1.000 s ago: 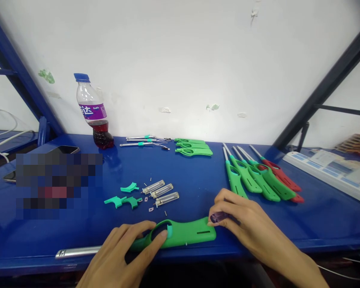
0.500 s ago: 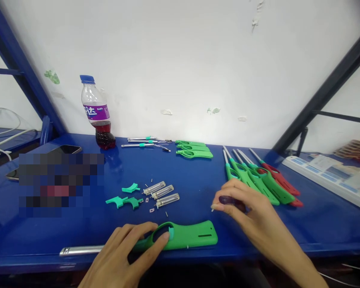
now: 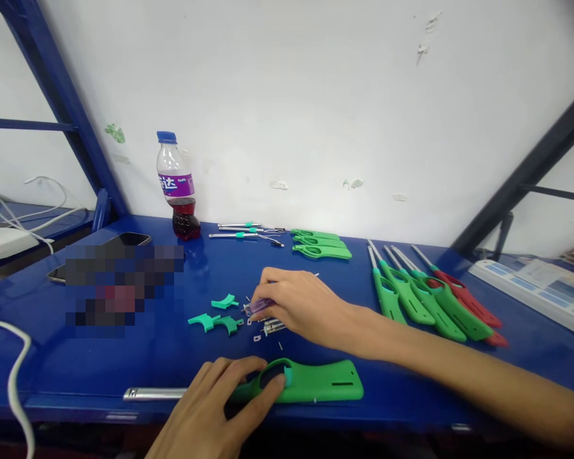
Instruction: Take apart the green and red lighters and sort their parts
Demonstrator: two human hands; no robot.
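Observation:
My left hand (image 3: 210,408) grips a green long-necked lighter (image 3: 323,381) at the front edge of the table, thumb by its teal trigger (image 3: 287,376). The metal tube (image 3: 155,394) of this lighter points left. My right hand (image 3: 301,303) is closed on a tool with a see-through purple handle (image 3: 261,307); a thin tip shows beyond the knuckles. Beneath that hand lie clear fuel tanks (image 3: 273,327), mostly hidden. Left of it are loose teal triggers (image 3: 203,321), with small metal clips (image 3: 257,338) and a tiny pin (image 3: 280,346) nearby.
Assembled green lighters (image 3: 409,296) and red ones (image 3: 469,296) lie at the right, before a white power strip (image 3: 530,293). Green shell halves (image 3: 323,252) and metal tubes with wires (image 3: 234,236) lie at the back. A drink bottle (image 3: 176,188) and phone (image 3: 134,239) stand left.
My right hand has moved left from beside the finished lighters to over the clear tanks, purple handle still in it. My left hand stays on the lighter. The view has shifted slightly left.

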